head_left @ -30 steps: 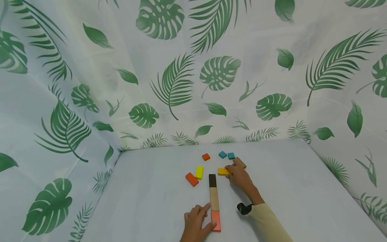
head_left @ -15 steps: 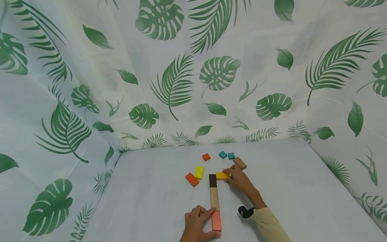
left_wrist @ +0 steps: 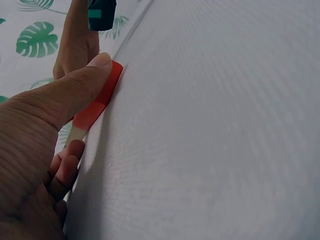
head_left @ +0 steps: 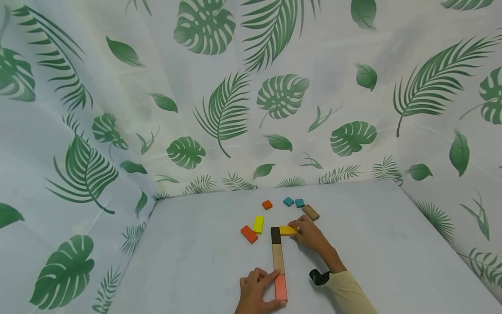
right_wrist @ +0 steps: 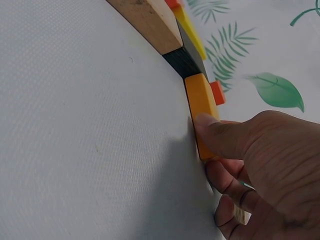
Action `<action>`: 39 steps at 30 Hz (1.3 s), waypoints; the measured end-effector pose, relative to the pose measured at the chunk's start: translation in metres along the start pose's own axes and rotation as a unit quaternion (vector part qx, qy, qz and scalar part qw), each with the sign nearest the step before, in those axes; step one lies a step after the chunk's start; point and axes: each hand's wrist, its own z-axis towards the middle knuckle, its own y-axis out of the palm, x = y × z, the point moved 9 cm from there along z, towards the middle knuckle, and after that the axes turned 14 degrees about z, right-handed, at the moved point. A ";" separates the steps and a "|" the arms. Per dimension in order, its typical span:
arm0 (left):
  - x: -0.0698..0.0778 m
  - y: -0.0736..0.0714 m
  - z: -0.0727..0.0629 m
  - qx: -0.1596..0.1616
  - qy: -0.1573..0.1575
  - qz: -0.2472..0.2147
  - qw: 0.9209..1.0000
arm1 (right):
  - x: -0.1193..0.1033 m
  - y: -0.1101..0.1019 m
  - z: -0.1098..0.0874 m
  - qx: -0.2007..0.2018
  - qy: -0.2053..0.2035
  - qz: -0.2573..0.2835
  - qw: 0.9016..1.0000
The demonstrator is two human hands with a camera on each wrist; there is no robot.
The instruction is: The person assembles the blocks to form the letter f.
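A straight row on the white table runs from a black block (head_left: 276,235) through a plain wooden block (head_left: 278,257) to a salmon-pink block (head_left: 280,288). My left hand (head_left: 256,290) holds the salmon block between thumb and index finger, the thumb at its near end and the index finger by its joint with the wooden one. A yellow-orange block (head_left: 287,230) lies crosswise against the black block's right side. My right hand (head_left: 311,235) pinches its outer end, and in the right wrist view the thumb lies on the orange block (right_wrist: 199,95).
Left of the row lie a bright yellow block (head_left: 258,224) and an orange-red block (head_left: 249,234). Farther back are a small orange block (head_left: 267,204), two blue blocks (head_left: 288,201) and another wooden block (head_left: 311,212). Leaf-printed cloth (head_left: 235,170) walls the table's back and sides.
My right hand has brought the yellow-orange block left and nearer, up against the black block. My left thumb has slid to the salmon block's near end and its index finger onto the row.
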 end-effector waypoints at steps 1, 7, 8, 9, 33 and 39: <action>0.000 0.000 0.000 0.000 0.000 -0.002 1.000 | 0.000 0.000 0.000 0.000 -0.002 -0.001 1.000; 0.000 0.001 -0.001 -0.002 -0.003 -0.009 1.000 | 0.000 0.000 -0.002 -0.001 -0.012 -0.005 1.000; 0.000 0.001 -0.001 -0.001 -0.003 -0.010 1.000 | -0.001 0.000 -0.003 -0.002 -0.013 -0.004 1.000; 0.000 0.001 -0.001 0.000 -0.003 -0.011 1.000 | -0.001 0.000 -0.003 -0.002 -0.016 -0.004 1.000; -0.001 0.002 -0.001 -0.003 -0.007 -0.013 1.000 | 0.005 0.000 -0.004 0.000 -0.013 0.037 0.999; -0.001 0.002 0.001 0.000 -0.008 -0.012 1.000 | 0.007 0.000 -0.003 0.005 -0.005 0.036 0.999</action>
